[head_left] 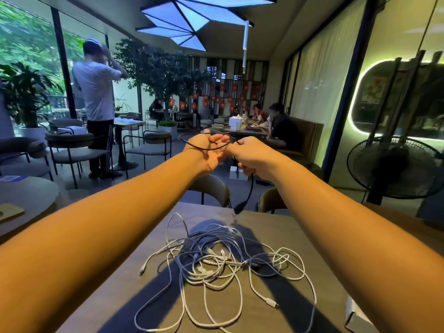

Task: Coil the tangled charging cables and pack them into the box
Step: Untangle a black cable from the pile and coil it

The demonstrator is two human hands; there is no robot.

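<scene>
black cable (249, 188): thin, looped over left hand (208, 150) fingers, plug dangling below right hand (249, 155)
fingers: both hands gripping it
white cables (216, 260): tangled on table (276, 227)

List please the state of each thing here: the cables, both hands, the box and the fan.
Black cable: lifted off the table, looped at the left hand, plug end hanging down.
White cables: tangled in a heap on the table, not coiled.
Left hand: palm up, loop across it.
Right hand: closed on the black cable.
Box: at the table edge, mostly hidden, open or shut unclear.
Fan: blades hidden behind its grille.
</scene>
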